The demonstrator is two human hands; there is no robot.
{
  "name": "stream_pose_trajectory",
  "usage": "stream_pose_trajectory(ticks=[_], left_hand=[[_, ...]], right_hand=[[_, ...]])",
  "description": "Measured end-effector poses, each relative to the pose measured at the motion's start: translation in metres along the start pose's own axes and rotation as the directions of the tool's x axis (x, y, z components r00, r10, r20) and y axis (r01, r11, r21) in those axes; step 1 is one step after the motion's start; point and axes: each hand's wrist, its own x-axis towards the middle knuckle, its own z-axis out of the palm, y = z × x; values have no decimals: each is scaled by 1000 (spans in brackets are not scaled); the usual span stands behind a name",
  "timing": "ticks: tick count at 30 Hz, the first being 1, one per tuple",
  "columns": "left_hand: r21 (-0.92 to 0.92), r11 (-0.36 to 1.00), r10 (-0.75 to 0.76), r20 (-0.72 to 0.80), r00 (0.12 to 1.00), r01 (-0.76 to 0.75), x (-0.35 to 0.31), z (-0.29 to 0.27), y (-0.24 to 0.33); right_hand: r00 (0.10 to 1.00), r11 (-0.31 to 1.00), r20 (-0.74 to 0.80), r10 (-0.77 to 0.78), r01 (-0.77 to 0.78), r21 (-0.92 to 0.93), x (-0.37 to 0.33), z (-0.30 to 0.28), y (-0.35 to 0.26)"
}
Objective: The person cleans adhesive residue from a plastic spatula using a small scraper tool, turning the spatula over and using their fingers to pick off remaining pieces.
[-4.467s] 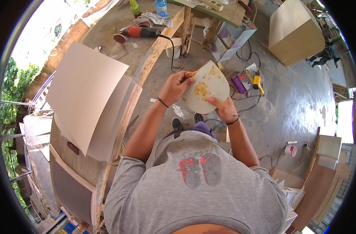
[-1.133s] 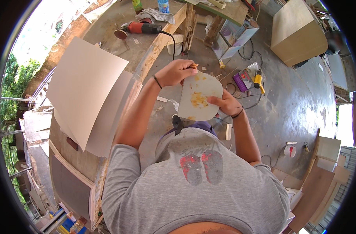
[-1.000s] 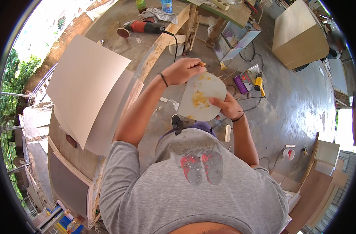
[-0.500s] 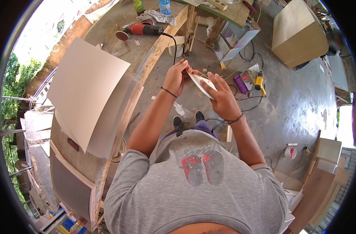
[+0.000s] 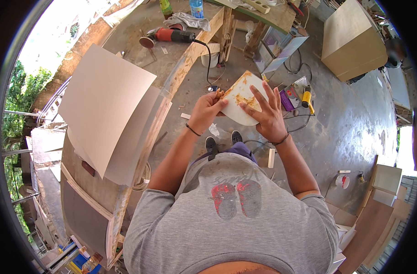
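Observation:
A small white panel (image 5: 246, 116) with one rounded end and brown, glue-like smears on its face is held out in front of my body, tilted. My left hand (image 5: 206, 112) grips its left edge, the thumb pressed on the face and the other fingers behind. At those fingertips is a small brown, crumbly bit that I cannot make out clearly. Across the right part of the panel lies my right hand (image 5: 271, 119), fingers spread over the smeared face as it holds that side.
A bench (image 5: 190, 61) on the left bears large white sheets (image 5: 108, 109), a red and black angle grinder (image 5: 172, 35) and bottles. On the floor are a purple box (image 5: 289, 98), a yellow-handled tool (image 5: 306, 96) and cables. A big wooden box (image 5: 354, 43) stands far right.
The panel has turned from nearly edge-on so its smeared face now shows. My left hand has moved slightly down, my right hand slightly right and down.

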Motion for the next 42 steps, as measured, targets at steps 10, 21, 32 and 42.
stream_pose_trajectory(ticks=[10,21,32,42], left_hand=[[299,944,202,-181,962,-142,11,3,1],[-394,904,47,-288,957,-163,39,-6,-19],[-101,976,153,-301,941,-191,27,-4,-18],[-131,976,130,-295,947,-175,28,-44,4]], right_hand=[[835,-452,348,426,-136,881,-21,36,-24],[684,26,246,687,-361,932,-7,56,-49],[731,-104,326,599,-333,937,-7,53,-41],[772,90,305,558,-421,902,-7,31,-36]])
